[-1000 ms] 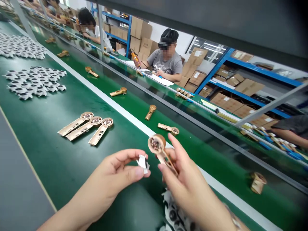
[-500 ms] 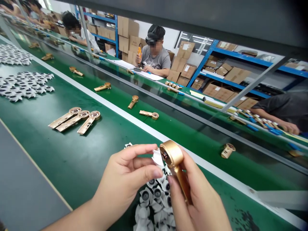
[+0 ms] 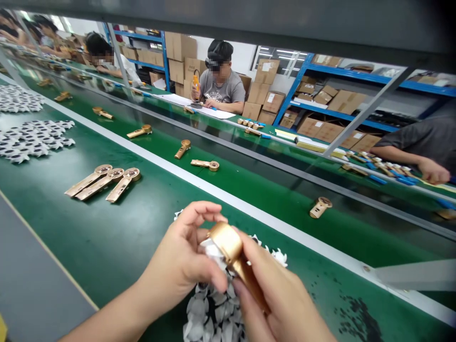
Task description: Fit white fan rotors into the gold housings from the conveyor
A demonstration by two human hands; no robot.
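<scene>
1. From my console: a green assembly-line belt runs across the view, with blue steel shelving loaded with cardboard cartons beyond it.
2. Across the belt, a co-worker in a grey T-shirt sits holding an orange power screwdriver upright. At far right, a second co-worker's hand lies just beside a row of small gold parts.
3. Nearer, three gold handle housings lie side by side on the belt, up and to the left of a heap of white star-shaped parts.
4. Above that heap, I see the right hand firmly grasping a gold handle by its stem, round head raised.
5. The left hand is curled closed on a white plastic piece, pressed against the gold handle's head. The exact fit is hidden by the fingers.
</scene>
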